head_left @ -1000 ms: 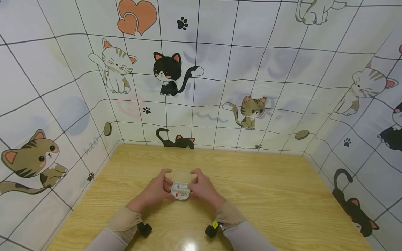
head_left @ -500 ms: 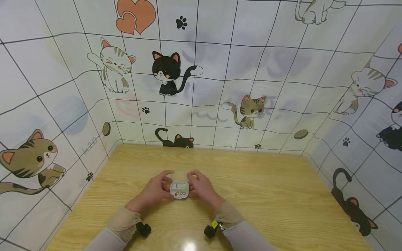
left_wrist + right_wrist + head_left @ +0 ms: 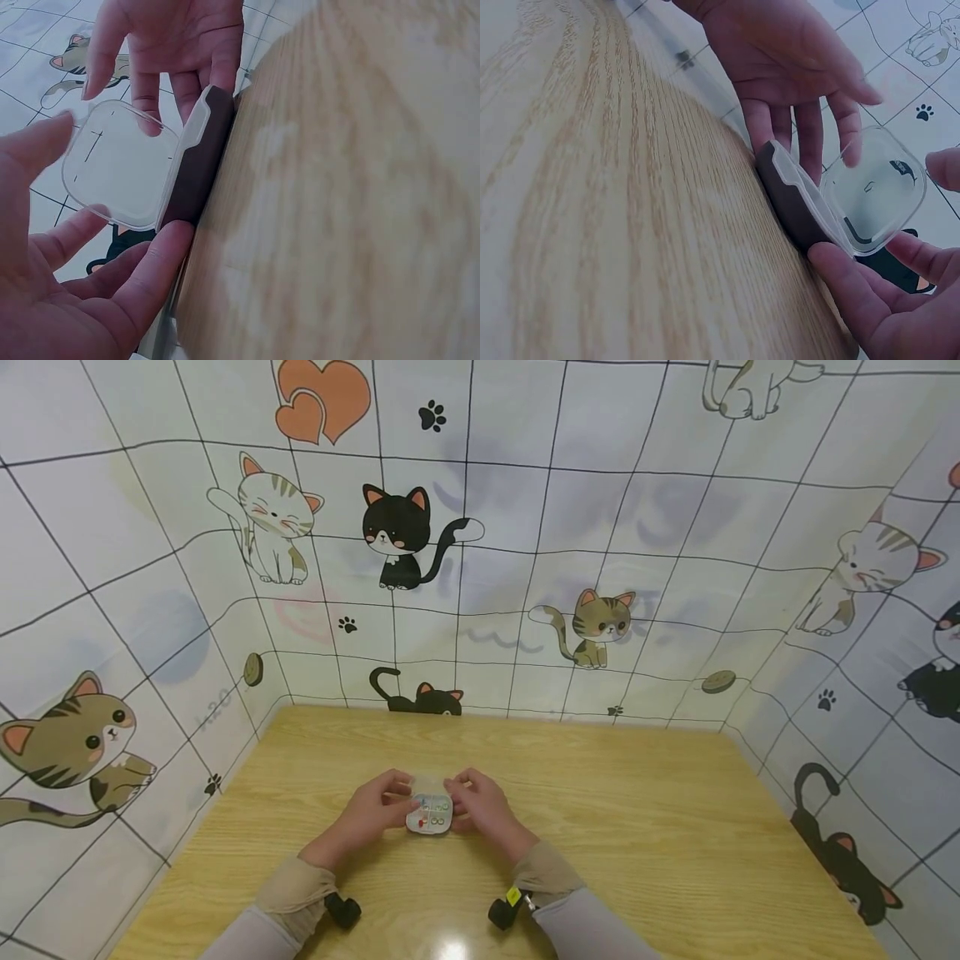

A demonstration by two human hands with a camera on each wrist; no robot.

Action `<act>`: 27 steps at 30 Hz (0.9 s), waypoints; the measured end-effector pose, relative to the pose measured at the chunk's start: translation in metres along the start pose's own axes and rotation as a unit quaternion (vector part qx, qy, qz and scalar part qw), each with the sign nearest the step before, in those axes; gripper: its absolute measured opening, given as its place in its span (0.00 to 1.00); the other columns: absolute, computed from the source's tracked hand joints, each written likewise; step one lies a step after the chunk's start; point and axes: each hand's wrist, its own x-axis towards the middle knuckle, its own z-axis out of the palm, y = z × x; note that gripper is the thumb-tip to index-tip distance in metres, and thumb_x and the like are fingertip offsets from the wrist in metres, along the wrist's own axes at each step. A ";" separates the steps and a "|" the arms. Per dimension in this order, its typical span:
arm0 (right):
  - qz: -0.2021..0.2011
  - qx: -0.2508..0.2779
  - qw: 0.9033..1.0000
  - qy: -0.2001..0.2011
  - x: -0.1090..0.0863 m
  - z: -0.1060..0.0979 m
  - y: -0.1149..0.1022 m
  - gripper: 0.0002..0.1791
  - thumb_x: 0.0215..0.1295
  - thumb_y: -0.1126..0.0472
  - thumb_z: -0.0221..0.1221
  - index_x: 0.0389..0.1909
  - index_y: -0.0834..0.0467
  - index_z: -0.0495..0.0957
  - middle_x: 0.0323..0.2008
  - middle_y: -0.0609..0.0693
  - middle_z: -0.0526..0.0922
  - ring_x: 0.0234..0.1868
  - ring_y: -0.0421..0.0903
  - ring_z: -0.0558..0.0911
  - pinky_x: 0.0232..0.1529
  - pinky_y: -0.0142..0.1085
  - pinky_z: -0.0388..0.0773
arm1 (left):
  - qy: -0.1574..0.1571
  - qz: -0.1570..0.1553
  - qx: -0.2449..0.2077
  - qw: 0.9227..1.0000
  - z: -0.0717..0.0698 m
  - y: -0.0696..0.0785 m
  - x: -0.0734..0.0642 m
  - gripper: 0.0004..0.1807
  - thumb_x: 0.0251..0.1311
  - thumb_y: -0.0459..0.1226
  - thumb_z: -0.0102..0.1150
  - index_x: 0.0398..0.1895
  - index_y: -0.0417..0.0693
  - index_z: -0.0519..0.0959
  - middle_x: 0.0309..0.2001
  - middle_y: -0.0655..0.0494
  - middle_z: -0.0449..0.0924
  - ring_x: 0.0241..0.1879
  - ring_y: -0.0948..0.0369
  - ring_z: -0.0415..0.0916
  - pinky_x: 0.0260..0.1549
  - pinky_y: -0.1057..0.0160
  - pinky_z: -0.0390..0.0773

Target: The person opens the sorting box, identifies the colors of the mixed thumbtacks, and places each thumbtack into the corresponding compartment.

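Note:
A small compartment box stands on the table between both hands. Its divided white inside holds a red piece and several tiny ring-like pieces, too small to identify. In the wrist views its dark brown base rests on the wood, and a clear hinged lid is raised. My left hand holds the box's left side: one finger presses the base's corner, another meets the lid's edge, and the thumb is lifted. From the other side my right hand grips the box, with curved fingers at the base and lid.
The wooden table spreads out around the box. Cloth walls with cat drawings and grid lines rise at its back and sides. A dark wrist camera hangs at the left wrist, and another camera at the right.
The left thumb has moved up from the box's front left corner toward its upper left. The right fingers have shifted slightly left at the lid, which now looks tilted more upward.

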 end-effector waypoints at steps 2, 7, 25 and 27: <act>0.001 0.006 1.000 -0.001 0.000 0.000 0.000 0.19 0.77 0.47 0.61 0.49 0.61 0.77 0.46 0.62 0.85 0.40 0.48 0.85 0.34 0.40 0.89 | -0.009 -0.007 -0.032 0.999 0.000 0.001 0.000 0.23 0.77 0.44 0.61 0.64 0.36 0.74 0.59 0.33 0.80 0.52 0.49 0.86 0.46 0.55 0.89; 0.003 0.011 1.000 -0.004 0.000 0.000 0.001 0.20 0.76 0.48 0.63 0.48 0.62 0.78 0.47 0.61 0.83 0.41 0.48 0.84 0.36 0.41 0.89 | -0.012 -0.019 -0.073 0.997 0.000 0.002 0.001 0.25 0.82 0.47 0.51 0.61 0.31 0.73 0.54 0.32 0.83 0.46 0.50 0.88 0.46 0.54 0.89; -0.003 -0.042 0.998 -0.045 0.008 -0.009 0.006 0.24 0.72 0.55 0.67 0.59 0.68 0.79 0.52 0.60 0.85 0.46 0.46 0.86 0.47 0.41 0.88 | -0.025 -0.038 -0.065 0.997 -0.004 -0.004 0.005 0.26 0.77 0.41 0.59 0.63 0.25 0.76 0.59 0.33 0.83 0.53 0.54 0.85 0.53 0.58 0.86; -0.015 -0.067 0.996 -0.049 0.010 -0.011 0.009 0.25 0.68 0.56 0.70 0.59 0.67 0.80 0.51 0.59 0.85 0.46 0.46 0.85 0.47 0.39 0.88 | -0.016 -0.033 -0.027 0.999 -0.004 -0.005 0.005 0.25 0.74 0.41 0.64 0.62 0.28 0.79 0.58 0.36 0.84 0.54 0.56 0.84 0.52 0.60 0.85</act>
